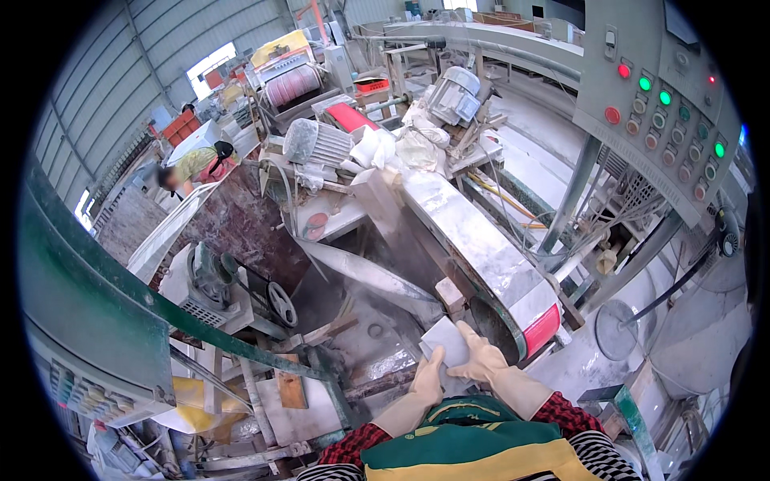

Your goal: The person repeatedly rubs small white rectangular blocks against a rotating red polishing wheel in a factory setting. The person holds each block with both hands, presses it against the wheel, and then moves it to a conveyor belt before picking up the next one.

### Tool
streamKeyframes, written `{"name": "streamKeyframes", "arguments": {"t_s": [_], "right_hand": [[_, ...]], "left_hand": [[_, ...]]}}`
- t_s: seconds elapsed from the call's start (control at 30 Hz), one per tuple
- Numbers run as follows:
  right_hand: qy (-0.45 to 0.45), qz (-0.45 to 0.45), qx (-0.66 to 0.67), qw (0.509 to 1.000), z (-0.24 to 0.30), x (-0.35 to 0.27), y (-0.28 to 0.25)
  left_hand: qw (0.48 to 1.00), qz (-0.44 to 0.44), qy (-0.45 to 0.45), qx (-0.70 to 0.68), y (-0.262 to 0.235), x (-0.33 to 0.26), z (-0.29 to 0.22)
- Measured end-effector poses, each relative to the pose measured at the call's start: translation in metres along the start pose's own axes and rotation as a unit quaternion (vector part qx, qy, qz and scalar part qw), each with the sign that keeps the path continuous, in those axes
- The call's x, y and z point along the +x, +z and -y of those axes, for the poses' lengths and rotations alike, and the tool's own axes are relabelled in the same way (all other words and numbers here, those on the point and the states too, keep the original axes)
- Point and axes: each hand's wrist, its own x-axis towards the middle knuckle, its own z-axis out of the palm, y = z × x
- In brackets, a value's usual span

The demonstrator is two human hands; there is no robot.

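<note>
Both my hands wear pale cream rubber gloves and hold one small light-grey square tile between them. My left hand grips its near left edge, with the fingers partly hidden. On the right side, my right hand closes on the tile with its fingers along the edge. Just beyond the hands is the near end of a long belt machine under a dusty white cover with a red end. A small pale block sits at the machine's left side, close beyond the tile. Whether the tile touches the machine I cannot tell.
A control panel with lit red and green buttons hangs at upper right. A green curved frame crosses the left, near a handwheel. Dusty motors stand beyond. Another person bends over at far left.
</note>
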Motion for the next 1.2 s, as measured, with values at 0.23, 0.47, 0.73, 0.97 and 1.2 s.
{"name": "streamKeyframes", "arguments": {"t_s": [0.23,0.47,0.73,0.97,1.2], "right_hand": [[0.014,-0.053,0.074,0.996,-0.021,0.003,-0.009],[-0.035,-0.156,0.497,0.853,-0.107,0.022,0.025],[0.192,-0.389,0.652,0.623,-0.179,-0.023,-0.008],[0.139,-0.376,0.744,0.535,-0.240,-0.038,0.003],[0.154,-0.379,0.661,0.630,-0.211,-0.003,0.007]], "left_hand": [[0.999,0.002,0.006,-0.047,-0.008,0.009,0.012],[0.990,-0.139,0.007,-0.013,-0.015,0.017,0.014],[0.966,-0.260,-0.011,0.004,-0.007,0.007,-0.009],[0.955,-0.291,-0.031,0.051,0.008,-0.007,-0.023],[0.981,-0.159,-0.067,-0.094,-0.070,0.027,0.008]]}}
